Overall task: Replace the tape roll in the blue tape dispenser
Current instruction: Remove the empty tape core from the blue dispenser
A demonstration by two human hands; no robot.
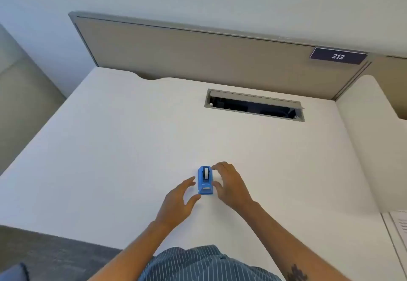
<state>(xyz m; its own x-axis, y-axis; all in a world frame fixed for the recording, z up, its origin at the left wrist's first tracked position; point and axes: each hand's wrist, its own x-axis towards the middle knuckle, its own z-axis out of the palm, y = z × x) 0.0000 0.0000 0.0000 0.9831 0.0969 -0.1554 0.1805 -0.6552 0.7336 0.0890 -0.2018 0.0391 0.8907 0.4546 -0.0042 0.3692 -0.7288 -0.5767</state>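
I see the small blue plastic tape dispenser (205,180) standing on the white surface (132,137), near centre. My left hand (176,203) and right hand (229,183) flank it, fingers spread, gripping nothing, apparently to steady it.

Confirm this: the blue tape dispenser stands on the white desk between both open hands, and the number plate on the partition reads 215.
One detail is wrong: the head view shows the number plate reads 212. The rest holds: the blue tape dispenser stands on the white desk between the open left hand and right hand.
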